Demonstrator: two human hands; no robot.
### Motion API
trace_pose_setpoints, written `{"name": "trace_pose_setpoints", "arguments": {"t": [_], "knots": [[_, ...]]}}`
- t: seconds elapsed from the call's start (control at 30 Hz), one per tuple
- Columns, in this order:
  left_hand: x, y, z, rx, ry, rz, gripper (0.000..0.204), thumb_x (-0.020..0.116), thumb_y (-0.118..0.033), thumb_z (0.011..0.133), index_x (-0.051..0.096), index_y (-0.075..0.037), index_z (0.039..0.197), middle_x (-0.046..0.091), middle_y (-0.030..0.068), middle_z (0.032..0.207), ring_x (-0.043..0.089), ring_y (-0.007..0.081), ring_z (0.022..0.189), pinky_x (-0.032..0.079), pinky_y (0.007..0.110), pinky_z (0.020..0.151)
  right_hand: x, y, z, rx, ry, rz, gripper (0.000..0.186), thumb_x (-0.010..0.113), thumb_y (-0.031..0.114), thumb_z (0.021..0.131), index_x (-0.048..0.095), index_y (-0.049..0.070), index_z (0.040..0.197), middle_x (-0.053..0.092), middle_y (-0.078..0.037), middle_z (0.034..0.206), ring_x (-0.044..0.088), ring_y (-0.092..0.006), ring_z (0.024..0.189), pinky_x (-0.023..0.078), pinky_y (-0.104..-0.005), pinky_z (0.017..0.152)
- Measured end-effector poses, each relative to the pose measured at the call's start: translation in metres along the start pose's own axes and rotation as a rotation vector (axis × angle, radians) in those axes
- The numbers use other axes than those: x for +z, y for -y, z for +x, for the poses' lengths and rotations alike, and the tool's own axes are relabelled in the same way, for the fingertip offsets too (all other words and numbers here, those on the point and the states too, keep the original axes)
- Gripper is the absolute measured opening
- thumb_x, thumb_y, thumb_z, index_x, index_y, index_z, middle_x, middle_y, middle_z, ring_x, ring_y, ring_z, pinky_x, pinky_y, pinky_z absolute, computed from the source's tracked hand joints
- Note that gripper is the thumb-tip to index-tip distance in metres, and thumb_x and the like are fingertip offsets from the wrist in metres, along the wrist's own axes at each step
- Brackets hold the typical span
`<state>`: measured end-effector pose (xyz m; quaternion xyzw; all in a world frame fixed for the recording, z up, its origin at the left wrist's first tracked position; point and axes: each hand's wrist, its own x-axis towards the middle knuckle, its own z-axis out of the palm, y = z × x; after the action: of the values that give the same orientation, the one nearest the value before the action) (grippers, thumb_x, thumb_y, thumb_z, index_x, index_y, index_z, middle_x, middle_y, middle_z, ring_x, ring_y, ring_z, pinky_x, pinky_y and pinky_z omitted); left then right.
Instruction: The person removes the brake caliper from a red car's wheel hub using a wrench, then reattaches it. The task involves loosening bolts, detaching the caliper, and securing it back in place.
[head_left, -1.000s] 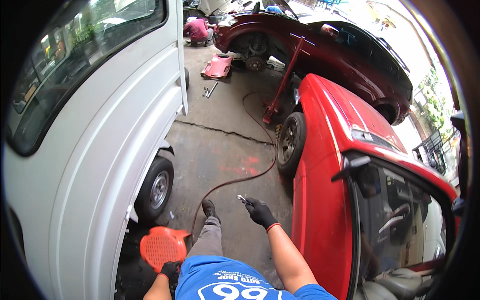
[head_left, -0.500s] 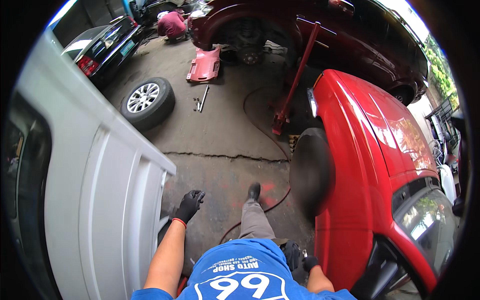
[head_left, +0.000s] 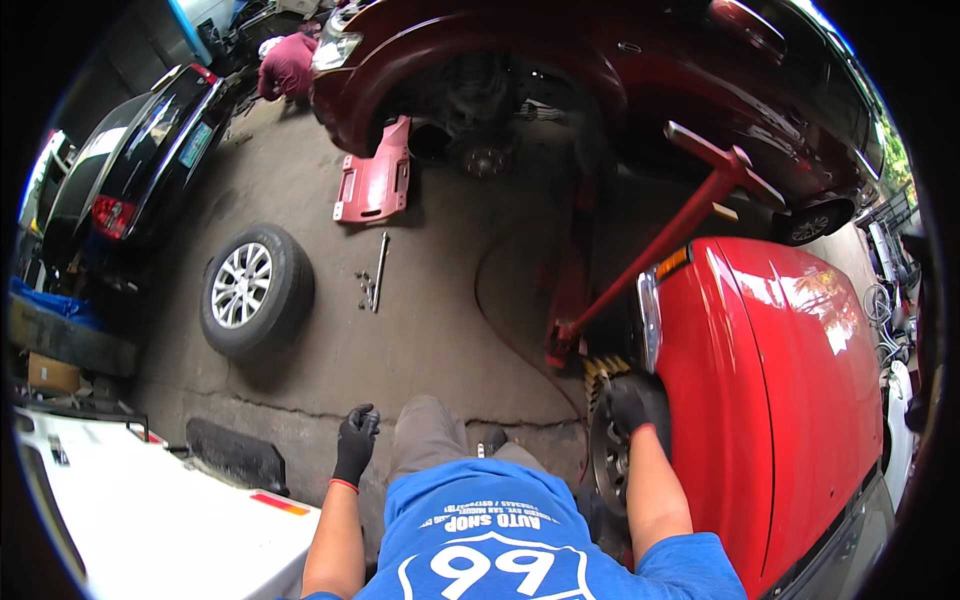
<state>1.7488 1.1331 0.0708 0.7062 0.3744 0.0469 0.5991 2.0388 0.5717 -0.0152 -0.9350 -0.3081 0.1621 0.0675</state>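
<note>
My left hand [head_left: 355, 445], in a black glove with a red cuff, hangs in front of my left side. Its fingers are curled, and what they hold, if anything, cannot be made out. On the other side, my right hand [head_left: 628, 408], gloved the same, is beside the front wheel [head_left: 610, 455] of the red car [head_left: 800, 370]. Its dark fingers blend into the tyre, so touch and grip are unclear. Ahead of me a red floor jack's long handle [head_left: 650, 245] slants up to a T-bar. A loose wheel [head_left: 290, 310] lies on the floor to the left.
A dark red vehicle [head_left: 660, 70] with a wheel off stands ahead. On the floor are a red creeper board [head_left: 372, 180], a long metal bar [head_left: 380, 270] and a hose [head_left: 500, 325]. A black car [head_left: 130, 170], a white vehicle [head_left: 170, 510] and a crouching person [head_left: 290, 68] are leftward.
I have walked forward, past the white vehicle on my left. My right hand has moved from low by my hip up and forward to the red car's wheel. My left hand stays curled.
</note>
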Motion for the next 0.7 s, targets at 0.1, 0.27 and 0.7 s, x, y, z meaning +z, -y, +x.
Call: {"name": "trace_pose_setpoints", "arguments": {"t": [0.1,0.27,0.7], "knots": [[0.012,-0.064,0.122,0.028,-0.041,-0.112,0.033,0.066,-0.021,0.100,0.062,0.003,0.122,0.067,0.0046,0.091,0.060,0.0101,0.074,0.051,0.029,0.067,-0.101,0.034,0.180,0.063,-0.237,0.627,0.045,0.062,0.010,0.088,0.064,0.011,0.133,0.067,-0.012,0.088,0.065,-0.0278,0.077,0.053,-0.0429,0.070],[0.067,-0.184,0.360,0.225,-0.122,0.253,0.029,0.070,-0.025,0.098,0.061,0.001,0.106,0.068,0.0084,0.089,0.062,0.0160,0.072,0.051,0.034,0.067,-0.175,0.073,0.384,0.291,-0.354,0.848,0.031,0.060,0.021,0.098,0.070,0.007,0.124,0.067,-0.005,0.077,0.059,-0.0120,0.067,0.049,-0.0300,0.064],[0.308,-0.291,0.622,0.375,0.838,0.824,0.039,0.063,-0.041,0.095,0.066,-0.006,0.113,0.071,0.0197,0.104,0.069,0.0380,0.101,0.053,0.048,0.088,-0.183,-0.024,0.609,0.750,-0.480,1.335,0.027,0.063,0.029,0.100,0.073,0.004,0.105,0.063,-0.006,0.070,0.062,-0.0130,0.065,0.046,-0.0366,0.058]]}}
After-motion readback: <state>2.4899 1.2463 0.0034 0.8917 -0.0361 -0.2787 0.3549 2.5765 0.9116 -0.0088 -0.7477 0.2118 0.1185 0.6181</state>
